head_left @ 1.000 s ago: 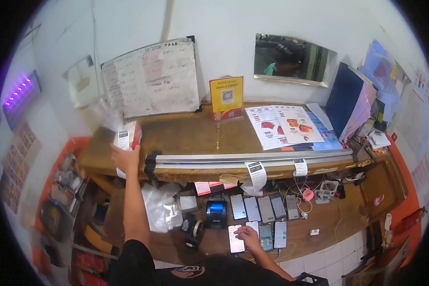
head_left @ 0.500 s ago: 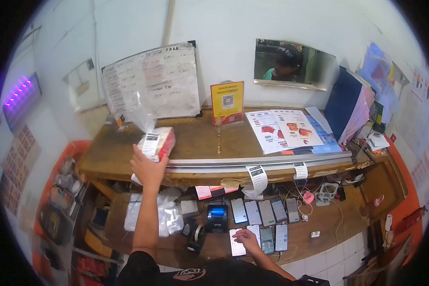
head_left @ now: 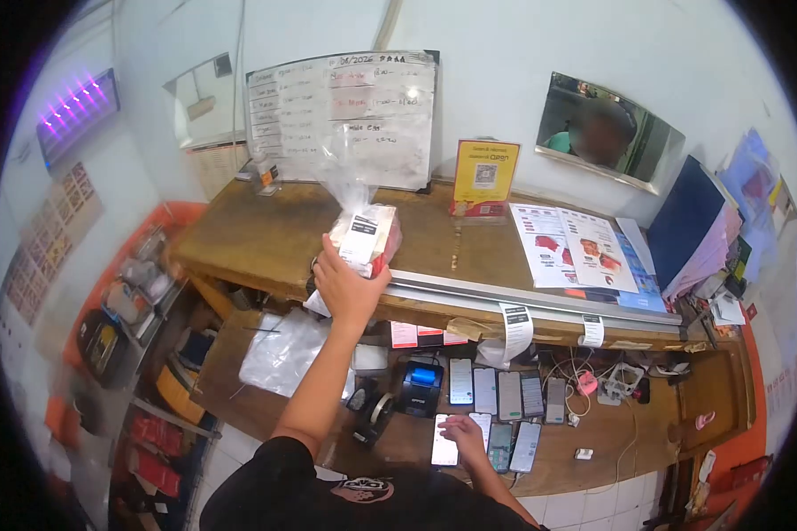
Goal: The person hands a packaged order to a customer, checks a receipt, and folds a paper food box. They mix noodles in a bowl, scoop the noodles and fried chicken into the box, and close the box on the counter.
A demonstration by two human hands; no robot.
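Observation:
On the upper wooden counter, a clear plastic bag with a food box (head_left: pixel 386 232) in it stands near the front edge, its top gathered upward. A white printed label (head_left: pixel 360 241) is on its front. My left hand (head_left: pixel 348 288) grips the bag's near side, thumb to the right and fingers to the left. On the lower desk, my right hand (head_left: pixel 466 439) is over the front row of phones, fingers loosely stretched toward a lit white-screened phone (head_left: pixel 444 441). Whether a fingertip touches the screen is not clear. Nothing shows in that hand.
A small black printer (head_left: pixel 421 389) and a tape dispenser (head_left: pixel 376 419) sit left of several phones. Plastic bags (head_left: pixel 283 361) lie farther left. Receipt strips (head_left: pixel 517 327) hang from the counter edge. Menus (head_left: pixel 576 248), a yellow QR stand (head_left: pixel 484 177) and a whiteboard (head_left: pixel 341 124) are behind.
The camera view has shifted, so most things appear farther right or lower. My left hand stays on the bagged box; my right hand remains above the phones, its fingers slightly changed.

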